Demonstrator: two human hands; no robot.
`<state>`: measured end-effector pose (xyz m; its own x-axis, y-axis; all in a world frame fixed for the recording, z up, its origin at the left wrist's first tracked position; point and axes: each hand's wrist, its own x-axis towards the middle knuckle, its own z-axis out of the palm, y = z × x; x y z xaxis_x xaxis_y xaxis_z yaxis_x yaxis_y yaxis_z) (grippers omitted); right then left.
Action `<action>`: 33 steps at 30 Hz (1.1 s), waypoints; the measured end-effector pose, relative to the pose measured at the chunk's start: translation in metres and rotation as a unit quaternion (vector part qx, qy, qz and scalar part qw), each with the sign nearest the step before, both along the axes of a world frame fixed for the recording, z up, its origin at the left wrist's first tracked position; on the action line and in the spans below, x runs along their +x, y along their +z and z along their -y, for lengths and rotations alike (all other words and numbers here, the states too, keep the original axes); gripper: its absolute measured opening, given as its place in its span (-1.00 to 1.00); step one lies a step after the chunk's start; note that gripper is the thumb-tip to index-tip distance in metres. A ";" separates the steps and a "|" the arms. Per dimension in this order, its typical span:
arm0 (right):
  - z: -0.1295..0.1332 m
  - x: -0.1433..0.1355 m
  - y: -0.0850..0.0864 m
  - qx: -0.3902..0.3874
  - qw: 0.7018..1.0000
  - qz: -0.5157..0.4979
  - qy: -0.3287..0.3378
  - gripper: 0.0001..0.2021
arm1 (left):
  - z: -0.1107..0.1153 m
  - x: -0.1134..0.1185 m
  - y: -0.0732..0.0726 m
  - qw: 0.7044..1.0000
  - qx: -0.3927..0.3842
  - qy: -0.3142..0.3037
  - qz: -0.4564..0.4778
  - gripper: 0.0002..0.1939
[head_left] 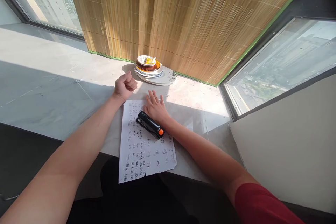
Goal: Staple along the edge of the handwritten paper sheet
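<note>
Bare arms [73, 150] of mine stretch in from the lower corners of the frame, the right one coming out of a red sleeve [265, 203], over dark clothing [131, 203] at bottom center. Near mid-frame, my left hand [125, 86] is curled into a fist, its wrist just beside the upper left corner of a sheet of paper [154, 162] covered in dark handwriting. My right hand [156, 110] lies palm down over the sheet's upper right part, fingers spread and pointing toward the top of the frame. Just below it, a black stapler [148, 123] with an orange patch rests slantwise on the page at the center of the picture; whether my right hand touches it, I cannot tell. The paper's lower edge hangs over the rim of a pale gray counter [78, 85]. Beyond my hands, in sunlight at upper center, plates [148, 73] stand stacked on a white platter [168, 79], an orange-and-white item [149, 61] on top. A green-edged slatted blind [170, 17] fills the upper frame, between a window [49, 3] at upper left and another window [283, 66] at right.
</note>
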<state>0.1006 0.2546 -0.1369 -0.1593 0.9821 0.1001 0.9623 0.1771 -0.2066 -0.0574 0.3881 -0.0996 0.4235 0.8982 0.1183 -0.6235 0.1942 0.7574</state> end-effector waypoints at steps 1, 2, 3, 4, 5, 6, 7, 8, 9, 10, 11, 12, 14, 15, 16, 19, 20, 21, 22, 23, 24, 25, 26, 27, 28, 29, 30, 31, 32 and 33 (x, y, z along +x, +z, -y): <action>-0.001 0.003 -0.002 -0.002 1.000 -0.001 -0.021 -0.31 | 0.000 0.000 0.000 1.000 -0.001 0.004 -0.006 -0.38; -0.002 0.007 -0.003 -0.005 0.999 -0.003 -0.052 -0.25 | 0.000 0.000 -0.001 1.000 -0.005 0.008 -0.012 -0.38; -0.002 0.013 -0.004 -0.012 0.997 -0.006 -0.082 -0.20 | 0.000 0.000 -0.001 1.000 -0.009 0.011 -0.019 -0.39; -0.002 0.020 -0.004 -0.022 0.994 -0.007 -0.104 -0.16 | -0.001 0.000 -0.002 1.000 -0.012 0.013 -0.024 -0.39; -0.002 0.030 -0.005 -0.034 0.993 -0.005 -0.117 -0.14 | -0.001 0.000 -0.003 0.999 -0.010 0.013 -0.028 -0.39; 0.000 0.041 -0.004 -0.044 0.991 -0.002 -0.124 -0.14 | -0.002 0.000 -0.003 0.999 -0.004 0.010 -0.030 -0.40; 0.002 0.055 -0.004 -0.051 0.991 0.003 -0.126 -0.15 | -0.002 0.000 -0.004 1.000 0.004 0.006 -0.030 -0.41; 0.006 0.070 -0.004 -0.052 0.991 0.012 -0.125 -0.17 | -0.002 0.000 -0.004 0.999 0.010 0.002 -0.031 -0.41; 0.010 0.087 -0.004 -0.048 0.991 0.022 -0.126 -0.19 | -0.002 0.000 -0.004 0.999 0.013 -0.002 -0.032 -0.41; 0.016 0.105 -0.004 -0.047 0.990 0.032 -0.129 -0.22 | -0.002 0.001 -0.004 0.999 0.011 -0.006 -0.035 -0.42; 0.021 0.123 -0.004 -0.052 0.989 0.042 -0.131 -0.25 | -0.002 0.001 -0.004 0.999 0.005 -0.008 -0.038 -0.42; 0.027 0.140 -0.004 -0.056 0.987 0.049 -0.144 -0.27 | -0.001 0.002 -0.004 0.999 -0.002 -0.008 -0.041 -0.42; 0.037 0.168 -0.004 -0.059 0.981 0.054 -0.174 -0.26 | -0.001 0.003 -0.003 0.999 -0.012 -0.006 -0.043 -0.42; 0.040 0.178 -0.004 -0.061 0.979 0.055 -0.186 -0.25 | 0.000 0.003 -0.002 0.999 -0.014 -0.005 -0.042 -0.42; 0.043 0.184 -0.004 -0.063 0.978 0.056 -0.191 -0.25 | 0.000 0.003 -0.002 0.999 -0.015 -0.003 -0.041 -0.42; 0.045 0.189 -0.005 -0.061 0.980 0.058 -0.181 -0.26 | 0.000 0.002 -0.003 0.999 -0.006 -0.009 -0.041 -0.42; 0.045 0.187 -0.005 -0.058 0.981 0.057 -0.176 -0.26 | -0.001 0.002 -0.003 0.999 0.002 -0.013 -0.042 -0.42; 0.045 0.185 -0.005 -0.056 0.982 0.056 -0.173 -0.25 | -0.001 0.002 -0.004 0.999 0.012 -0.018 -0.044 -0.43; 0.044 0.183 -0.005 -0.055 0.982 0.055 -0.173 -0.25 | -0.001 0.002 -0.004 0.999 0.019 -0.020 -0.045 -0.43; 0.044 0.181 -0.005 -0.055 0.982 0.054 -0.171 -0.25 | -0.001 0.002 -0.004 0.998 0.022 -0.021 -0.046 -0.43; 0.043 0.178 -0.005 -0.056 0.983 0.053 -0.168 -0.25 | -0.002 0.002 -0.005 0.999 0.019 -0.019 -0.046 -0.43; 0.042 0.175 -0.005 -0.056 0.984 0.051 -0.163 -0.25 | -0.002 0.002 -0.005 0.999 0.012 -0.015 -0.045 -0.43; 0.040 0.170 -0.006 -0.055 0.985 0.047 -0.155 -0.25 | -0.002 0.002 -0.005 0.999 0.002 -0.011 -0.043 -0.42; 0.037 0.163 -0.006 -0.053 0.987 0.043 -0.145 -0.25 | -0.002 0.002 -0.004 0.999 -0.007 -0.007 -0.040 -0.42; 0.032 0.154 -0.006 -0.051 0.989 0.038 -0.135 -0.25 | -0.002 0.002 -0.004 0.999 -0.015 -0.004 -0.036 -0.42; 0.027 0.144 -0.007 -0.048 0.991 0.032 -0.122 -0.25 | -0.001 0.002 -0.003 0.999 -0.020 -0.002 -0.032 -0.41; 0.021 0.132 -0.007 -0.046 0.992 0.026 -0.111 -0.25 | -0.002 0.002 -0.003 0.999 -0.023 0.000 -0.029 -0.41; 0.014 0.119 -0.007 -0.043 0.994 0.021 -0.100 -0.25 | -0.002 0.001 -0.002 0.999 -0.024 0.002 -0.027 -0.40; 0.007 0.104 -0.006 -0.039 0.996 0.017 -0.084 -0.25 | -0.002 0.001 -0.001 0.999 -0.023 0.004 -0.024 -0.40; 0.000 0.088 -0.006 -0.035 0.997 0.015 -0.068 -0.26 | -0.002 0.000 -0.001 1.000 -0.019 0.007 -0.021 -0.39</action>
